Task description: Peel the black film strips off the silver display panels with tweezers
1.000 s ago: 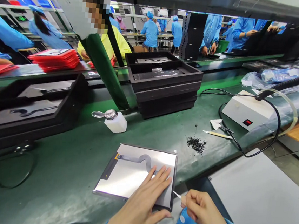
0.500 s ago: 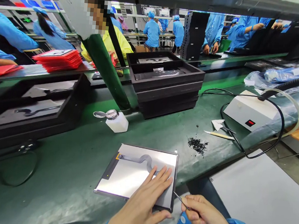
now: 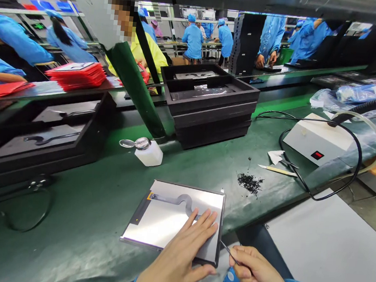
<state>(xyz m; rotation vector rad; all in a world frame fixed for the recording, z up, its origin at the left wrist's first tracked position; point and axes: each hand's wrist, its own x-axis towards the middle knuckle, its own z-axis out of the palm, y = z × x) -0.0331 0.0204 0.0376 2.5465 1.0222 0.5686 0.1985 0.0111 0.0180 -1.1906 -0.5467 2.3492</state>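
A silver rectangular panel (image 3: 164, 216) with a dark flex strip lies flat on the green bench near its front edge. My left hand (image 3: 180, 257) rests on the panel's near right corner, fingers stretched out flat. My right hand (image 3: 256, 274) is closed in a pinch on thin tweezers (image 3: 227, 250). Their tip touches the panel's right edge near the front corner. Both sleeves are blue.
A pile of black scraps (image 3: 249, 182) lies right of the panel. A white dispenser bottle (image 3: 147, 152) stands behind it. Stacked black trays (image 3: 210, 112) sit further back, more trays (image 3: 41, 140) at left. A white box (image 3: 321, 140) with cables is at right. Other workers sit beyond.
My right hand has dropped slightly and the tweezers now reach to the panel's right edge. The left hand stays flat on the panel.
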